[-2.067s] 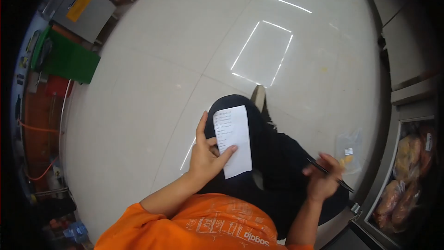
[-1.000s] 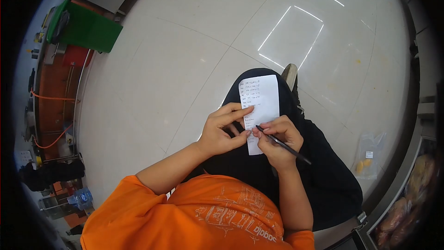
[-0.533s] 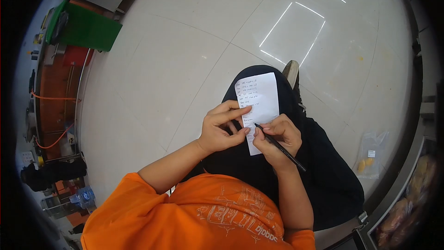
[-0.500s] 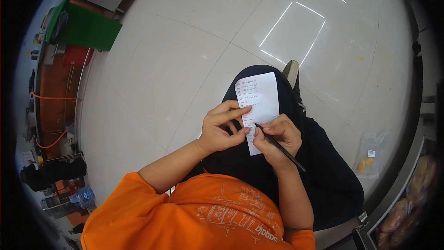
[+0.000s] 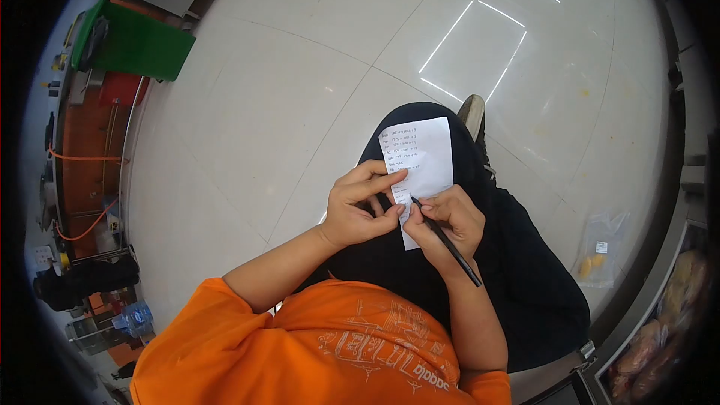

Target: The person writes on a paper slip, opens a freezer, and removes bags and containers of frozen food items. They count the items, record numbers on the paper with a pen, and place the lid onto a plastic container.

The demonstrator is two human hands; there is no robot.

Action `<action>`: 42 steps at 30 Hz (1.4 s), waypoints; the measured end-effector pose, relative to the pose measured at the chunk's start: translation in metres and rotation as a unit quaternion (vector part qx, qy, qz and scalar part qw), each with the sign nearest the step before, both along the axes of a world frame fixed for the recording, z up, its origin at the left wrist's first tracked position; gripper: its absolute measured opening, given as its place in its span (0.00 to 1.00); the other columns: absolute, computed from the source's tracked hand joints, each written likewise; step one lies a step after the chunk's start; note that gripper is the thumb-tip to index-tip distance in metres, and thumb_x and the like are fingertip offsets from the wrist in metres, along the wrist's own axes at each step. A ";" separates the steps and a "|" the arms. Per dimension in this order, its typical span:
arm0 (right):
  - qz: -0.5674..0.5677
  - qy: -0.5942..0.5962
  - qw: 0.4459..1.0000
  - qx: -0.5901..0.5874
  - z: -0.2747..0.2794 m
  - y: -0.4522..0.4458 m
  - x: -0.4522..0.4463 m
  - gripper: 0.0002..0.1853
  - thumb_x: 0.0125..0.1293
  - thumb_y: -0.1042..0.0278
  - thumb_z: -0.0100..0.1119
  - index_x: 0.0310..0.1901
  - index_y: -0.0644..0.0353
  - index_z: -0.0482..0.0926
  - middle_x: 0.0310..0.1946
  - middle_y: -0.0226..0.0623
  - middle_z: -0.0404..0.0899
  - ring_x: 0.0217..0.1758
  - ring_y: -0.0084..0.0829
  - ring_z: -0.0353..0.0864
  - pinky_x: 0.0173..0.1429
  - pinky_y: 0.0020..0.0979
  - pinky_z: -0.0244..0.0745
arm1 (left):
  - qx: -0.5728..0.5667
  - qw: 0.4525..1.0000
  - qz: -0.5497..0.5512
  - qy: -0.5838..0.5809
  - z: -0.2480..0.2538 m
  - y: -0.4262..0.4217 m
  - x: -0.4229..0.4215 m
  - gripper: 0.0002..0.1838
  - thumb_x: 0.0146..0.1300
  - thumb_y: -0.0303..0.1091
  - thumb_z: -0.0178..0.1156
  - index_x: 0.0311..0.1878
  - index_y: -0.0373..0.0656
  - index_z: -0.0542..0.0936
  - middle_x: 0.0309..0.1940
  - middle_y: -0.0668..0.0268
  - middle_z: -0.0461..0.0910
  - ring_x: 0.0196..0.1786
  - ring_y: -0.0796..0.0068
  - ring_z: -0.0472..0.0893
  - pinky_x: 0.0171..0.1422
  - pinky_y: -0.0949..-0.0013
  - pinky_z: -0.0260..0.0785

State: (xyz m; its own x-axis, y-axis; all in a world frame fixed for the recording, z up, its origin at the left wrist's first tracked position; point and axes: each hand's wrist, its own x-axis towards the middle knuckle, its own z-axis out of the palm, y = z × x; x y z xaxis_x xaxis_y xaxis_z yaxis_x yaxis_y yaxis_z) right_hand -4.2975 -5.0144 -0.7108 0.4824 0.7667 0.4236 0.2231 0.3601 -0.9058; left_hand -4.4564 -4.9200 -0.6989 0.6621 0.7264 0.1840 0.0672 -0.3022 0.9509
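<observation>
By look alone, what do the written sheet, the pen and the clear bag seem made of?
Sheet: matte white paper, most likely, flat and dull with handwriting. Pen: probably plastic, from its smooth black barrel; coated metal is possible. Clear bag: apparently glossy thin plastic film; the floor shows through.

Single head-worn wide-angle camera faces forward and steeply down over shirt (image 5: 300, 345), left hand (image 5: 354, 206) and right hand (image 5: 454, 226) close, floor (image 5: 300, 67) farther off.
</observation>
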 end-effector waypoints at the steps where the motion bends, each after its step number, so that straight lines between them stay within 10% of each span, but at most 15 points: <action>1: 0.003 0.001 1.000 0.000 0.000 0.000 0.000 0.11 0.48 0.85 0.73 0.27 0.66 0.77 0.26 0.41 0.79 0.28 0.29 0.81 0.33 0.25 0.75 | 0.003 1.000 -0.001 0.001 0.001 0.000 0.000 0.29 0.53 0.17 0.70 0.61 0.33 0.82 0.54 0.58 0.78 0.39 0.84 0.83 0.31 0.85 0.76; 14: -0.013 0.343 0.939 0.010 0.017 -0.031 0.028 0.09 0.72 0.77 0.55 0.44 0.60 0.63 0.27 0.44 0.77 0.23 0.24 0.78 0.28 0.26 0.81 | -0.115 0.986 0.104 -0.063 0.001 0.006 -0.002 0.31 0.55 0.12 0.66 0.65 0.31 0.78 0.56 0.59 0.75 0.43 0.80 0.80 0.31 0.83 0.77; 19: -0.038 0.295 0.950 -0.099 0.027 -0.011 0.045 0.13 0.78 0.69 0.47 0.58 0.65 0.66 0.13 0.31 0.67 0.12 0.20 0.64 0.18 0.22 0.61 | -0.175 0.930 0.309 -0.089 -0.049 0.103 -0.029 0.30 0.59 0.16 0.62 0.68 0.32 0.76 0.57 0.58 0.76 0.42 0.77 0.79 0.39 0.73 0.78; 22: -0.038 0.148 0.968 -0.199 0.028 0.032 0.094 0.16 0.78 0.69 0.46 0.61 0.67 0.69 0.14 0.29 0.68 0.13 0.19 0.64 0.19 0.22 0.59 | -0.017 0.961 0.228 0.158 -0.178 0.167 -0.057 0.34 0.54 0.20 0.63 0.68 0.36 0.77 0.62 0.54 0.74 0.45 0.71 0.79 0.49 0.68 0.78; 25: -0.022 0.070 0.941 -0.331 0.012 0.093 0.117 0.19 0.76 0.65 0.54 0.63 0.65 0.72 0.17 0.31 0.74 0.14 0.19 0.66 0.18 0.24 0.59 | 0.196 0.914 0.251 0.253 -0.206 0.166 -0.059 0.36 0.48 0.23 0.64 0.66 0.39 0.79 0.68 0.52 0.68 0.50 0.62 0.78 0.58 0.63 0.77; 38: 0.476 -0.196 0.672 -0.532 -0.123 0.303 0.051 0.17 0.57 0.68 0.79 0.46 0.65 0.87 0.28 0.34 0.85 0.32 0.27 0.81 0.41 0.32 0.77 | 0.002 0.950 0.264 0.165 -0.186 0.171 -0.054 0.37 0.50 0.26 0.66 0.68 0.46 0.71 0.71 0.60 0.66 0.61 0.58 0.81 0.60 0.60 0.80; 42: 0.455 -0.287 0.738 -0.407 -0.128 0.296 0.049 0.18 0.55 0.68 0.80 0.47 0.63 0.87 0.29 0.36 0.84 0.31 0.30 0.81 0.40 0.32 0.76 | 0.049 0.951 0.269 0.147 -0.194 0.176 -0.056 0.37 0.50 0.28 0.68 0.67 0.44 0.72 0.70 0.58 0.68 0.57 0.56 0.81 0.57 0.62 0.81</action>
State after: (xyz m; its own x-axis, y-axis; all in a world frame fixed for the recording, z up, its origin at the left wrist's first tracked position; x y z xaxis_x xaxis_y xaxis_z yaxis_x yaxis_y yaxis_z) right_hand -4.2481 -4.7182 -0.8391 -0.4685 0.7759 -0.4224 0.6555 -0.0152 -0.7550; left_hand -4.5128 -4.7438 -0.8929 0.2322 0.9636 0.1326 0.4954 -0.2345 0.8364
